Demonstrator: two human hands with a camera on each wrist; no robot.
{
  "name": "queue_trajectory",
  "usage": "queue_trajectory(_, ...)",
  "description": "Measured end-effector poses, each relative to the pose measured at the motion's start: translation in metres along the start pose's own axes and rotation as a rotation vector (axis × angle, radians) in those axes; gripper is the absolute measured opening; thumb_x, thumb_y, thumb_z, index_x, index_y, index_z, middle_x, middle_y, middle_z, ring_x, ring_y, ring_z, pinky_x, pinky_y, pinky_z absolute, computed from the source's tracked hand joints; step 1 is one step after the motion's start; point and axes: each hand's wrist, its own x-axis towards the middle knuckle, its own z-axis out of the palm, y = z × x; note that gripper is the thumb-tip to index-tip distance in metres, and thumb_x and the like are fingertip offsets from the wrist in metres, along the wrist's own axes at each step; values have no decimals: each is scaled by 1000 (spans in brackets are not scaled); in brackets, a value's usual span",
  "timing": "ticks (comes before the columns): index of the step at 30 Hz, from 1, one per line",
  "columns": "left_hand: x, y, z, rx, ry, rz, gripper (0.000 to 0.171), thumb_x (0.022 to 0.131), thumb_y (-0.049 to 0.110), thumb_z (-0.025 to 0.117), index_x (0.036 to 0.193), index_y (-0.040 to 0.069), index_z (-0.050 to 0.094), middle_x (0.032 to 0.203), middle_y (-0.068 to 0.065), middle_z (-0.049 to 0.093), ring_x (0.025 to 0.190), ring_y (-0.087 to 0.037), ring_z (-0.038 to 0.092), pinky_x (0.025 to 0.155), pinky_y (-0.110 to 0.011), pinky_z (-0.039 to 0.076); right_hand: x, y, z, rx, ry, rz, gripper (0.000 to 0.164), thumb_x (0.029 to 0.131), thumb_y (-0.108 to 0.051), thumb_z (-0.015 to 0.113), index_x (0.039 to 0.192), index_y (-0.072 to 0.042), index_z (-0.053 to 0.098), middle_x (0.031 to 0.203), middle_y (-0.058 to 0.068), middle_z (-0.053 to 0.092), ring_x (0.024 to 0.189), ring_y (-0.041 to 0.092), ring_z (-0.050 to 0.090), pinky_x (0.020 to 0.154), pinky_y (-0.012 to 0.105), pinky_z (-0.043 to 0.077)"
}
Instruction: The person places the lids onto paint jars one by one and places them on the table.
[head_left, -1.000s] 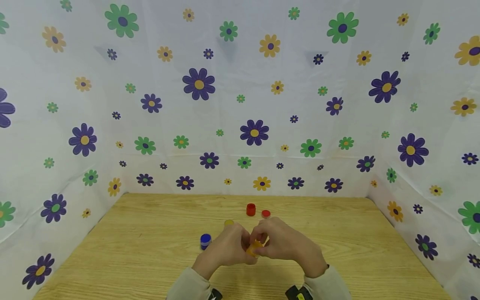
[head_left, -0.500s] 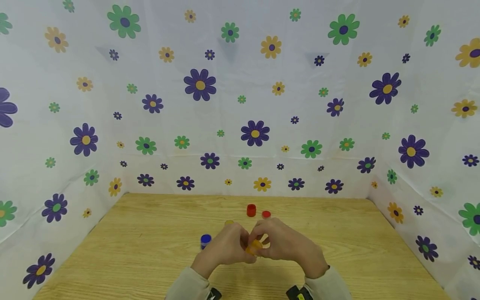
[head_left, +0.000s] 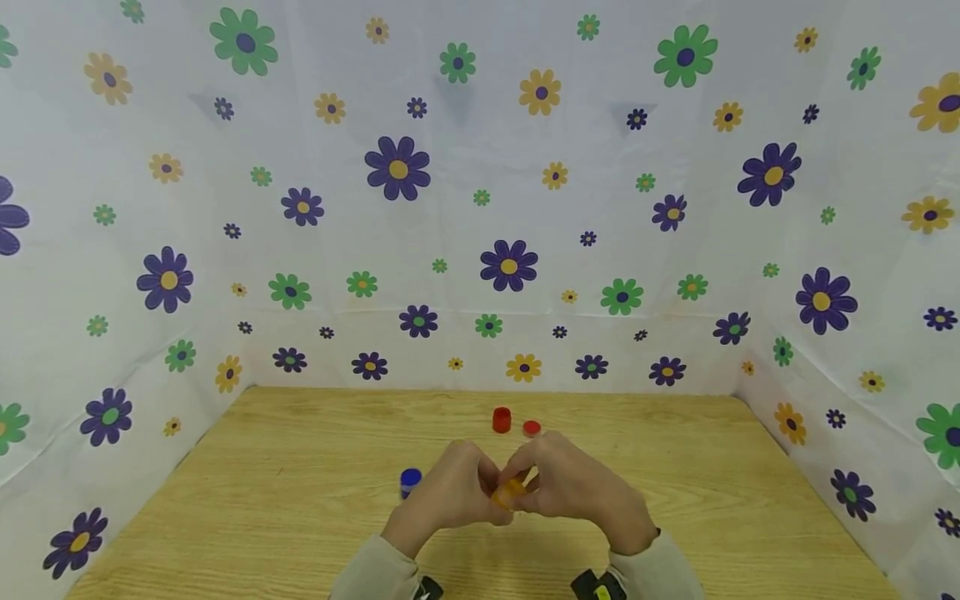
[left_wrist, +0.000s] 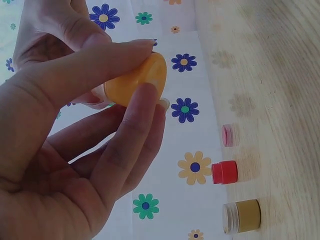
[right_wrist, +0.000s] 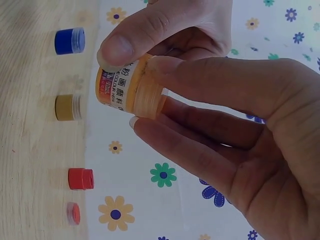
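Note:
A small orange paint jar (right_wrist: 118, 89) with a printed label is held in the air between both hands. My left hand (head_left: 450, 492) grips the jar's body, its thumb lying over the label in the right wrist view. At the other end, the fingers of my right hand (head_left: 573, 487) pinch the translucent ribbed lid (right_wrist: 148, 97). In the left wrist view, the jar's rounded orange base (left_wrist: 157, 70) shows between the left thumb and fingers. The jar is tilted and partly covered by the fingers in the head view.
On the wooden table (head_left: 262, 483), a blue paint jar (head_left: 410, 482) stands beside the left wrist. Farther back are a red jar (head_left: 502, 419) and a loose red lid (head_left: 532, 427). An ochre jar (right_wrist: 67, 107), hidden in the head view, stands between blue and red. Flowered cloth (head_left: 465, 217) surrounds the table.
My left hand has lifted slightly and now hides the ochre jar in the head view. Both hands keep hold of the orange jar, which turns a little between the fingers.

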Motion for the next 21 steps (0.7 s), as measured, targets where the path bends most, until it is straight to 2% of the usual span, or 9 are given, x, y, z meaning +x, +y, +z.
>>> queue_trajectory(7, 1, -2, 1, -2, 12, 9, 17, 72, 6, 90, 86, 4, 81, 78, -6, 79, 66, -9, 70, 61, -23, 59, 0, 2, 0, -23, 10, -5, 19, 86, 1, 80, 104, -4, 80, 99, 6, 80, 89, 12, 74, 74, 17, 59)
queue_trajectory(13, 2, -4, 2, 25, 30, -24, 19, 76, 9, 89, 91, 5, 79, 85, -4, 78, 73, -10, 69, 67, -26, 59, -4, 6, -7, -31, 35, 70, 23, 92, -6, 76, 115, -2, 75, 111, 11, 77, 95, 21, 73, 76, 21, 60)
queue_trajectory(17, 2, -10, -5, 50, 67, -34, 20, 79, 12, 88, 96, 6, 78, 89, -2, 77, 79, -12, 69, 73, -31, 60, -9, 9, -14, -58, 64, 107, 24, 94, -8, 73, 117, -2, 73, 114, 12, 76, 95, 21, 71, 78, 29, 63)
queue_trajectory(21, 2, -16, -16, 57, 112, -39, 22, 81, 13, 87, 99, 6, 78, 92, -2, 77, 81, -12, 69, 78, -35, 60, -11, 11, -17, -73, 68, 122, 21, 94, -8, 73, 115, -4, 74, 110, 9, 77, 90, 17, 70, 76, 24, 61)
